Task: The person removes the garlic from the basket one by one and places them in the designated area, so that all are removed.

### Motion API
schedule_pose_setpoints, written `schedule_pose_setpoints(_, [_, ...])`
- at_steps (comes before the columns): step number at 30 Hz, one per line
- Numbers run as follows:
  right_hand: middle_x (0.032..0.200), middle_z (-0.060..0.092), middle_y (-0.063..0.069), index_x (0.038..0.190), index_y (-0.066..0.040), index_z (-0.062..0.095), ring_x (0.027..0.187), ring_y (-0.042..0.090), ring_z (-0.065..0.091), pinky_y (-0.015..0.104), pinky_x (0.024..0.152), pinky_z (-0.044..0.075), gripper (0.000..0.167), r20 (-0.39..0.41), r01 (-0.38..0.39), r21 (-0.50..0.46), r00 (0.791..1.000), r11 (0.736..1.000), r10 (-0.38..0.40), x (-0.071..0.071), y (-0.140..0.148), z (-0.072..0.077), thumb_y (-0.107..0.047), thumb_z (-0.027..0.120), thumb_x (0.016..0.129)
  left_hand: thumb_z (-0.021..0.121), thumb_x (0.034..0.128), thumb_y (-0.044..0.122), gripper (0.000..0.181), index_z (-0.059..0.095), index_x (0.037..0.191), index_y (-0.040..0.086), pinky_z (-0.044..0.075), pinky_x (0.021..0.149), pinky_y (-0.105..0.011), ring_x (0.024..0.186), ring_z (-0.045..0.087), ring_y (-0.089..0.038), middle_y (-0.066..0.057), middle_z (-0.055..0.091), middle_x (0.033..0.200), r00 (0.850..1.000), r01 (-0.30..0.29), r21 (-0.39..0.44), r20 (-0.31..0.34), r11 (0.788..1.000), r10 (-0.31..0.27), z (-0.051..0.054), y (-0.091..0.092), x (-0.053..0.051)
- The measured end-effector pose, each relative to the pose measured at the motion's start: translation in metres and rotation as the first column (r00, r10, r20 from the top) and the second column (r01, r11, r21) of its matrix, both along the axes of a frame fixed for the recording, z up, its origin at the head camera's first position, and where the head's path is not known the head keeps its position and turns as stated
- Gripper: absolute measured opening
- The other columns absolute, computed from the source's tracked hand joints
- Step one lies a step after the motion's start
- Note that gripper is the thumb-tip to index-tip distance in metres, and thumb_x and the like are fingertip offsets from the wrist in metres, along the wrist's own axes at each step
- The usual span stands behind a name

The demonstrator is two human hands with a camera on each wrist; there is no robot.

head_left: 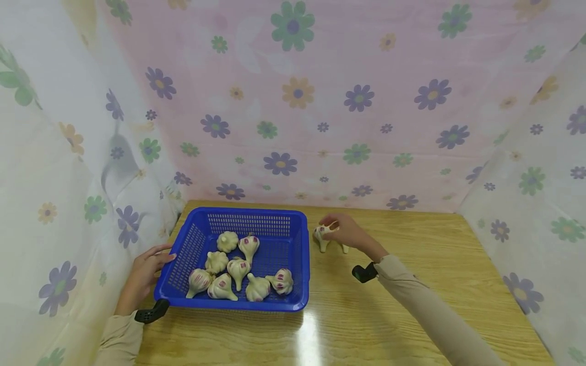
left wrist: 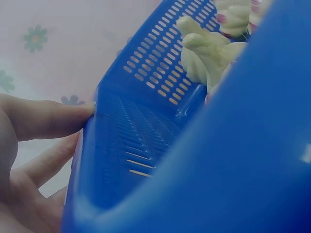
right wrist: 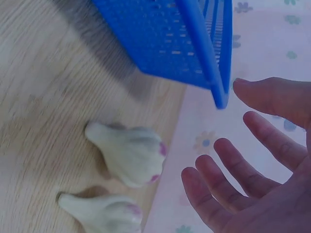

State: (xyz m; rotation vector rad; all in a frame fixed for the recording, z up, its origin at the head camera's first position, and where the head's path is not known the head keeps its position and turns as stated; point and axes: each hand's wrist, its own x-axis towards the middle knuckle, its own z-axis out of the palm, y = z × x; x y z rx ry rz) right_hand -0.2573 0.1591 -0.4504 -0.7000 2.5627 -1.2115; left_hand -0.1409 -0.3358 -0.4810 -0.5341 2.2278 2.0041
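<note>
My left hand (head_left: 143,274) holds the left rim of a blue plastic basket (head_left: 308,264); in the left wrist view its thumb lies against the rim and other fingers pass behind it. Several garlic bulbs (head_left: 239,269) with purple-pink patches lie inside. Right of the basket, my right hand (head_left: 348,234) hovers by two more garlic bulbs on the table. The right wrist view shows its fingers (right wrist: 243,170) spread and slightly bent, apart from the near bulb (right wrist: 131,153) and the other bulb (right wrist: 104,213). In the head view the hand partly covers both.
The wooden table (head_left: 412,305) reaches back to a pink flowered cloth (head_left: 320,142). Pale flowered cloths hang at the left and right sides. The basket's slotted walls stand between the bulbs inside and the two outside.
</note>
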Motion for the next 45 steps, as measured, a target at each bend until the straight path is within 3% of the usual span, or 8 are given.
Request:
schedule_pose_setpoints(7, [0.114,0.061,0.011,0.114,-0.005,0.062,0.105,0.037,0.055,0.045,0.085,0.047,0.031,-0.005,-0.053,-0.002,0.999,0.999,0.053,0.01,-0.017,0.011,-0.011,0.069,0.084,0.064,0.0908,0.022,0.056,0.04,0.138,0.004,0.054,0.072,-0.034,0.083,0.065,-0.011,0.01,0.066,0.09,1.0,0.002,0.002,0.007,1.0,-0.002,0.0,0.002,-0.001])
schedule_pose_setpoints(14, [0.114,0.059,0.016,0.114,0.0,0.06,0.104,0.039,0.055,0.041,0.08,0.049,0.033,0.011,-0.143,-0.036,0.99,0.989,0.143,0.019,-0.034,0.015,-0.011,0.07,0.085,0.064,0.0906,0.022,0.057,0.039,0.139,0.004,0.054,0.071,-0.033,0.082,0.065,-0.01,0.01,0.065,0.091,1.0,-0.008,0.009,0.013,1.0,0.008,-0.002,0.001,-0.002])
schedule_pose_setpoints(21, [0.113,0.06,0.007,0.111,-0.009,0.061,0.102,0.029,0.057,0.036,0.081,0.05,0.031,0.013,-0.201,-0.012,0.98,0.98,0.201,0.027,-0.053,0.011,-0.015,0.072,0.084,0.062,0.092,0.021,0.056,0.038,0.139,0.001,0.054,0.071,-0.034,0.083,0.066,-0.012,0.009,0.066,0.091,1.0,0.006,0.021,-0.016,1.0,-0.005,-0.001,0.002,-0.001])
schedule_pose_setpoints(29, [0.111,0.06,0.005,0.111,-0.01,0.061,0.1,0.025,0.058,0.035,0.082,0.049,0.031,0.029,-0.236,-0.021,0.971,0.971,0.237,0.031,-0.076,0.004,-0.015,0.073,0.083,0.063,0.0913,0.02,0.058,0.037,0.139,0.001,0.054,0.07,-0.033,0.082,0.066,-0.011,0.007,0.066,0.09,1.0,-0.02,0.03,-0.003,0.999,0.02,-0.001,0.002,-0.001])
schedule_pose_setpoints(32, [0.11,0.061,0.005,0.111,-0.01,0.061,0.098,0.025,0.059,0.035,0.08,0.05,0.031,0.059,-0.251,-0.007,0.966,0.968,0.251,0.034,-0.086,0.004,-0.013,0.074,0.082,0.064,0.091,0.02,0.056,0.039,0.138,0.003,0.054,0.07,-0.034,0.081,0.066,-0.011,0.008,0.067,0.089,1.0,-0.026,0.036,-0.006,0.999,0.026,-0.002,0.001,0.0])
schedule_pose_setpoints(39, [0.111,0.058,0.007,0.11,-0.017,0.061,0.1,0.025,0.056,0.036,0.079,0.048,0.033,0.215,-0.256,0.035,0.946,0.966,0.243,0.039,-0.103,-0.002,-0.018,0.076,0.081,0.065,0.0901,0.021,0.052,0.043,0.135,0.006,0.054,0.07,-0.034,0.082,0.066,-0.012,0.009,0.067,0.089,1.0,-0.028,0.042,0.002,0.999,0.028,-0.002,-0.001,0.002])
schedule_pose_setpoints(45, [0.111,0.057,0.017,0.108,-0.01,0.06,0.086,0.026,0.06,0.048,0.074,0.051,0.033,0.409,-0.169,0.007,0.9,0.986,0.151,0.04,-0.117,-0.002,-0.009,0.076,0.08,0.065,0.0901,0.02,0.054,0.041,0.136,0.004,0.054,0.071,-0.034,0.083,0.066,-0.012,0.009,0.067,0.09,1.0,-0.02,0.049,-0.002,0.999,0.02,-0.001,0.001,0.001])
